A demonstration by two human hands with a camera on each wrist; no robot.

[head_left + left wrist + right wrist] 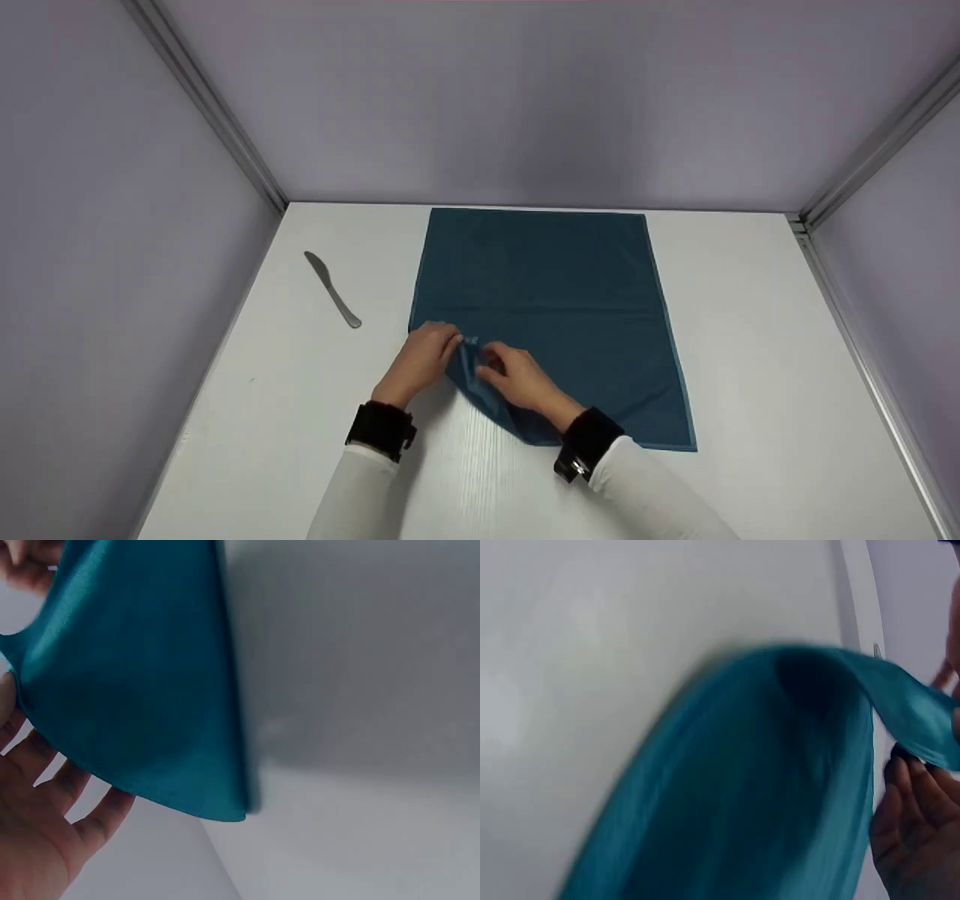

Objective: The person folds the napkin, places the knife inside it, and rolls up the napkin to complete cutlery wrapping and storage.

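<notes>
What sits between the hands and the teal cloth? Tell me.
Nothing visible: the left hand and right hand both already grip the cloth at its folded near-left corner. The knife lies apart, left of the cloth.

Soft, even, bright overhead light, faint shadows; head view sharp; both wrist views blurred, close, out of focus

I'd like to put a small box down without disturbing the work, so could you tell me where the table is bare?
Bare table lies right of the teal cloth, up to the right wall. Another bare patch sits at the front left, below the butter knife. It is crowded at the cloth's near-left corner, where the left hand and right hand are lifting it.
</notes>
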